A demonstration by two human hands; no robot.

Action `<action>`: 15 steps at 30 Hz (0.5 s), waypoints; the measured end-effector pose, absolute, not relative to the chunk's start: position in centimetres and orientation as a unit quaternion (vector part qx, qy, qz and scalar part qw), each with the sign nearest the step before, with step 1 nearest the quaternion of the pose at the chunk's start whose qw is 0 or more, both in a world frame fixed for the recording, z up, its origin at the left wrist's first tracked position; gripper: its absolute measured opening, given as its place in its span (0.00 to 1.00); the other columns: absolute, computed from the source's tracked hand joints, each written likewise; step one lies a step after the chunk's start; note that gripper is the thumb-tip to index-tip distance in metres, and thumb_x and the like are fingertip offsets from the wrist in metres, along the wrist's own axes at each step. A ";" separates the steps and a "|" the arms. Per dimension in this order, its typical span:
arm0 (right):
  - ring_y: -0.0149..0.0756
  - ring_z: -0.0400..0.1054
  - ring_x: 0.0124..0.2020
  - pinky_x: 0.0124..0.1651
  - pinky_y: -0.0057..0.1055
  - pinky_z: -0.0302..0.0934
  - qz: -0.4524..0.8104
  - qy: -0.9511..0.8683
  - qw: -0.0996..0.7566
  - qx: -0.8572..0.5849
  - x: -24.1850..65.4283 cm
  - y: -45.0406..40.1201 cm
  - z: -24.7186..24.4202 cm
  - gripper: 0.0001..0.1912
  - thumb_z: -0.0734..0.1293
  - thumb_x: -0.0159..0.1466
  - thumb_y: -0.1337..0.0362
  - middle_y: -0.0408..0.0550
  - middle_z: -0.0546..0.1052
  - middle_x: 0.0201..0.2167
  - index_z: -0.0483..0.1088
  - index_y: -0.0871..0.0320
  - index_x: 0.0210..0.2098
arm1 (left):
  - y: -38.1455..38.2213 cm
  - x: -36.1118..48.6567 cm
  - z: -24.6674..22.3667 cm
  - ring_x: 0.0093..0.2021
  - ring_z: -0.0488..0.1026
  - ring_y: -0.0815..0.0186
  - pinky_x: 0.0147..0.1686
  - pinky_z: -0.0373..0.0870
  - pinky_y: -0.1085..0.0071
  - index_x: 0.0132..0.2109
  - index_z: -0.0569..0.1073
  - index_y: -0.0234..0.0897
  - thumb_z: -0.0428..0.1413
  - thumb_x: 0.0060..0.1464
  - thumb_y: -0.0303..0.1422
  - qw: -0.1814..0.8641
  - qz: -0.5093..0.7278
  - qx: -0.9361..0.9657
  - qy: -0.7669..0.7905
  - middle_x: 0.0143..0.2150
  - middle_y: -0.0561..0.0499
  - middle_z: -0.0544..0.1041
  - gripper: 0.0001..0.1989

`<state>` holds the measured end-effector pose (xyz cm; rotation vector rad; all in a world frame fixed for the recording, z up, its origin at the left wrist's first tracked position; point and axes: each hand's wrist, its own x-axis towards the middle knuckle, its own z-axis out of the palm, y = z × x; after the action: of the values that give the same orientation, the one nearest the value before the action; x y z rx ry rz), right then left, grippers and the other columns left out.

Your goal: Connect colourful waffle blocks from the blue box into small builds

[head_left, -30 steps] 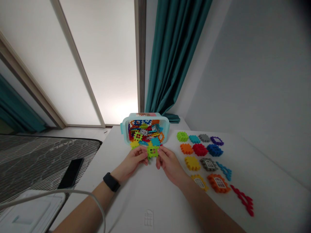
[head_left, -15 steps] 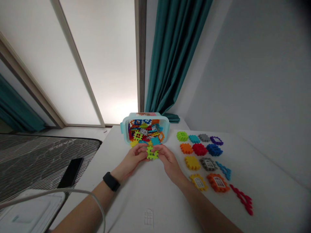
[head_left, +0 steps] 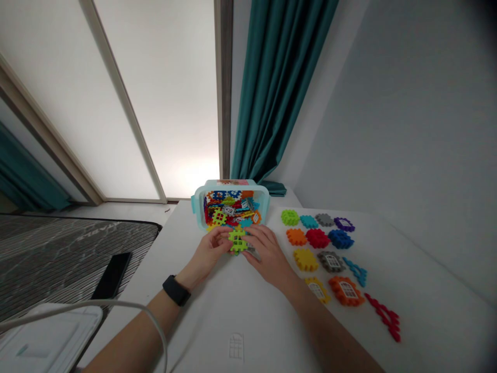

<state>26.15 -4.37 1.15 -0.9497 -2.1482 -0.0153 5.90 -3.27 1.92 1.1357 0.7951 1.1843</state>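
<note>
My left hand (head_left: 209, 249) and my right hand (head_left: 267, 254) meet over the white table top, just in front of a pale turquoise plastic box (head_left: 198, 207). Between their fingers is a lime-green waffle building block (head_left: 237, 241), gripped from both sides. A small grey block (head_left: 252, 252) shows under my right fingers, partly hidden. The box lies open and is full of mixed-colour blocks (head_left: 229, 207). A black watch band (head_left: 176, 290) circles my left wrist.
Several sorted blocks, such as a lime-green block (head_left: 290, 217) and an orange window block (head_left: 345, 291), lie in rows to the right. A phone (head_left: 112, 275) rests on a striped mattress (head_left: 77, 248) left of the table. A white cable (head_left: 97, 303) crosses my left forearm.
My hands have come closer together, and my right hand now lies flatter. The lime-green block has turned and sits slightly nearer the box.
</note>
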 end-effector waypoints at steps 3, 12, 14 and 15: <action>0.49 0.63 0.60 0.62 0.54 0.61 -0.023 -0.844 0.388 -0.369 26.1 -4.3 1.0 0.13 0.67 0.66 0.66 0.54 0.73 0.56 0.69 0.53 0.51 | -3.3 5.9 1.6 0.32 0.74 0.69 0.36 0.73 0.70 0.48 0.73 0.36 0.67 0.50 0.37 0.607 0.504 0.511 0.342 0.36 0.52 0.77 0.20; 0.46 0.63 0.60 0.62 0.54 0.61 -0.019 -0.839 0.407 -0.362 26.1 -4.4 1.3 0.14 0.65 0.66 0.69 0.53 0.74 0.56 0.68 0.53 0.51 | -3.0 4.6 1.7 0.56 0.70 0.54 0.57 0.68 0.52 0.60 0.66 0.40 0.64 0.52 0.36 0.208 0.432 0.796 0.369 0.56 0.41 0.71 0.30; 0.46 0.62 0.62 0.63 0.54 0.60 -0.016 -0.841 0.402 -0.361 26.0 -4.4 1.3 0.14 0.65 0.65 0.69 0.53 0.74 0.56 0.68 0.53 0.51 | -2.9 4.1 1.8 0.58 0.68 0.52 0.58 0.68 0.52 0.60 0.67 0.39 0.65 0.51 0.36 0.106 0.407 0.828 0.372 0.58 0.40 0.69 0.30; 0.46 0.62 0.62 0.63 0.53 0.60 -0.015 -0.843 0.400 -0.360 26.0 -4.4 1.3 0.14 0.65 0.65 0.69 0.53 0.74 0.56 0.68 0.53 0.50 | -2.8 3.9 1.8 0.58 0.68 0.52 0.57 0.69 0.52 0.58 0.68 0.39 0.64 0.52 0.37 0.067 0.397 0.836 0.373 0.57 0.39 0.69 0.27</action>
<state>26.01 -4.44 1.33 -0.9110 -2.1320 -0.0383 3.88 -2.75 1.78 2.5193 1.1235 1.1966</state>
